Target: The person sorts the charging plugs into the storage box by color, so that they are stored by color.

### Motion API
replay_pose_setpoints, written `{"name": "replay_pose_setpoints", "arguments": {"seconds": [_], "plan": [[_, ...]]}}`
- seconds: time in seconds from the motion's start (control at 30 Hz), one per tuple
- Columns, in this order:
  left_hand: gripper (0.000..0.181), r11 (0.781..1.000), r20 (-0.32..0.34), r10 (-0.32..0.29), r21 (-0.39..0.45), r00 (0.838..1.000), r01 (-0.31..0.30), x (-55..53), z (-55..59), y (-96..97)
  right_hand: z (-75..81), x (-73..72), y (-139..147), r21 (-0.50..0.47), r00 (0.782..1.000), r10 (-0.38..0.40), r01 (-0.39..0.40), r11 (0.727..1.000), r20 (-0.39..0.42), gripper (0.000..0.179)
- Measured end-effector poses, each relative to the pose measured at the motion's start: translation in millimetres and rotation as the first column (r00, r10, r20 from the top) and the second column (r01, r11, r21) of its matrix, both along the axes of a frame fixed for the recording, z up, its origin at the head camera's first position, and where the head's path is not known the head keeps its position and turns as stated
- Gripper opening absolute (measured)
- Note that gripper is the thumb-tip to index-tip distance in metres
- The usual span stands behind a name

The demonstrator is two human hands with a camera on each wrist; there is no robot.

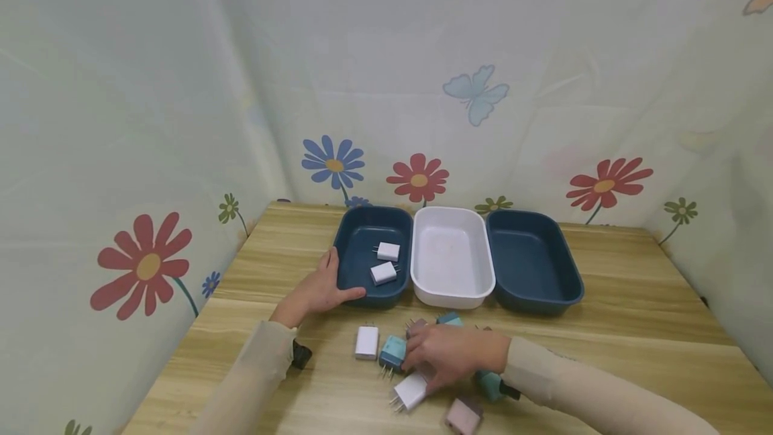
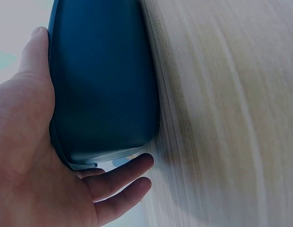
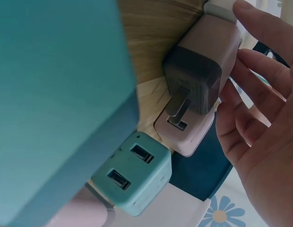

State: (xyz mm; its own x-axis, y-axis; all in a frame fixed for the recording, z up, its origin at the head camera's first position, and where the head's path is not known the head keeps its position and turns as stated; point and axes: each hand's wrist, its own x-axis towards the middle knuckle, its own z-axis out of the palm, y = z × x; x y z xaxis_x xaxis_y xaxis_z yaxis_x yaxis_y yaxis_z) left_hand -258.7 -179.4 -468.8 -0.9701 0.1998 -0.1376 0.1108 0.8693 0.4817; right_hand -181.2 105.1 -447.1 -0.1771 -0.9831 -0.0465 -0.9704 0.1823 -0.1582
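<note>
My left hand [image 1: 317,291] rests against the near left corner of a dark blue bin [image 1: 347,228], its thumb along the front rim and its fingers down the left side. Two white plug chargers [image 1: 384,273] lie inside that bin. Over a loose group of chargers, my right hand [image 1: 449,353] reaches down with relaxed fingers. Its thumb touches a white charger [image 1: 410,391], prongs pointing toward me. Beside its fingertips sits a teal charger [image 1: 392,350]. In the right wrist view, a pink charger [image 3: 210,40] with a dark prong face stands close to the fingers.
A white bin [image 1: 453,257] and another dark blue bin [image 1: 531,260] stand in a row with the first. Around the right hand lie a white charger [image 1: 366,342], a pink charger [image 1: 464,415] and teal chargers [image 1: 490,385]. A flowered cloth [image 1: 374,52] hangs behind the table.
</note>
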Motion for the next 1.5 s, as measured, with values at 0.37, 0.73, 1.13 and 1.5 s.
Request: {"name": "replay_pose_setpoints", "arguments": {"seconds": [0.37,0.73,1.13,1.5], "plan": [[0.122,1.000,0.005,-0.002,0.002,1.000,0.002,-0.6,-0.3,-0.1,-4.9,0.5,-3,0.056,0.999,0.015,-0.013,0.998,-0.033,0.040],[0.122,1.000,0.011,-0.004,0.007,1.000,0.004,0.0,-0.1,-0.2,-9.6,-1.4,-5,0.053,0.998,0.039,-0.037,0.998,-0.039,0.037],[0.122,1.000,0.017,0.006,-0.003,1.000,-0.006,1.3,0.3,-0.3,-6.2,-0.5,-3,0.017,0.999,0.051,-0.050,0.999,-0.008,0.035],[0.121,1.000,0.013,0.007,0.000,1.000,-0.007,2.0,1.0,0.0,1.8,-2.0,1,-0.105,0.998,0.035,-0.030,0.994,0.051,0.033]]}}
